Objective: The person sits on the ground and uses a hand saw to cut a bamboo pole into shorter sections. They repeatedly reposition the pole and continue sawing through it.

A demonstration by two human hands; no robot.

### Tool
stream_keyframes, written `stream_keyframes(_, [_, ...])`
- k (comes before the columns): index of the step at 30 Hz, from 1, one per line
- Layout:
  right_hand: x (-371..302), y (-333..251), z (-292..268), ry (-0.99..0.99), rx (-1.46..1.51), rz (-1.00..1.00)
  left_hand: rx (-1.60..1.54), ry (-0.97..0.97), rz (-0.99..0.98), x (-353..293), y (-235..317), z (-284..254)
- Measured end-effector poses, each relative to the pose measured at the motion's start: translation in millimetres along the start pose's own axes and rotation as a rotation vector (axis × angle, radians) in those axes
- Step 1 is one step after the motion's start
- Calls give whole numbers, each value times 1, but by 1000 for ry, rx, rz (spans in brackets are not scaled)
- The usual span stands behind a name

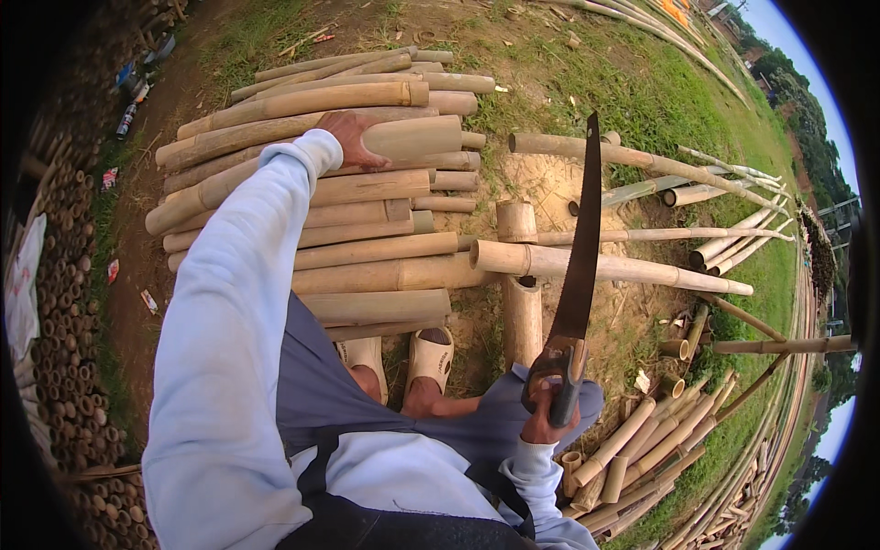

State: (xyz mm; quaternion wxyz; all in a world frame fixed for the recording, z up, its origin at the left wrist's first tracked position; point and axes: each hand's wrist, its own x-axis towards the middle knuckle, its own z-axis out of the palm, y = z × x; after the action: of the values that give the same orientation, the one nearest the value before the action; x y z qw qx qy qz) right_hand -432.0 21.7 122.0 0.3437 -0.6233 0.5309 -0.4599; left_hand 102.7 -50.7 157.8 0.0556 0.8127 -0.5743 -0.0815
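Observation:
A stack of cut bamboo pieces (385,277) lies in front of me on the left, ends roughly lined up. My left hand (353,141) reaches across it, thumb and fingers gripping a thick bamboo piece (417,137) near the top of the stack. At the right my right hand (548,412) is wrapped round the handle of a handsaw (579,247). The blade points up and away, clear of the stack. Behind the blade, a long bamboo pole (632,268) lies across a short bamboo support (522,325).
Cut bamboo lengths (655,445) are heaped at my right. More poles (646,163) lie on the grass ahead to the right. A large pile of bamboo pieces (78,367) lines the left side. My sandalled feet (428,362) are beside the stack.

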Motion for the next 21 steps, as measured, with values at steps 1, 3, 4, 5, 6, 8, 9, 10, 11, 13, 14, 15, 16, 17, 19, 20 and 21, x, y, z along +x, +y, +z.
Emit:
stream_keyframes(1, [1,5,-6,32,7,-46,46,14,11,11,-11,5])
stream_keyframes(3, [3,3,-22,99,-17,-31,188,-121,-73,37,-20,17])
stream_keyframes(4, [3,2,-31,135,-28,-14,186,-101,-118,39,-18,26])
stream_keyframes(5, [4,3,-40,183,-9,-15,184,-80,-161,40,-15,35])
stream_keyframes(6, [5,2,-47,281,10,1,187,-61,-200,41,-13,42])
stream_keyframes(8, [2,2,-69,358,-52,87,224,-47,-219,34,-18,56])
stream_keyframes(9, [3,3,-75,438,-28,81,216,-26,-226,30,-21,59])
stream_keyframes(10, [5,1,-82,486,-37,106,206,4,-244,27,-20,59])
stream_keyframes(11, [3,7,-95,475,-44,136,197,93,-185,26,-17,62])
stream_keyframes(13, [-2,24,-125,453,-58,133,172,268,-74,21,-9,67])
stream_keyframes(14, [-8,35,-139,443,-58,99,111,299,10,15,0,76])
stream_keyframes(15, [-10,47,-149,434,-55,59,49,336,92,9,19,85])
stream_keyframes(16, [-15,59,-159,442,-76,110,-20,369,176,2,40,95])
stream_keyframes(17, [-21,75,-169,445,-99,161,-86,289,210,-7,59,104])
stream_keyframes(19, [-30,106,-185,383,-344,195,-214,72,186,-27,91,119])
stream_keyframes(20, [-39,117,-190,358,-528,156,-280,-64,134,-38,105,125])
stream_keyframes(21, [-43,118,-184,308,-568,160,-186,-125,164,-51,113,130])
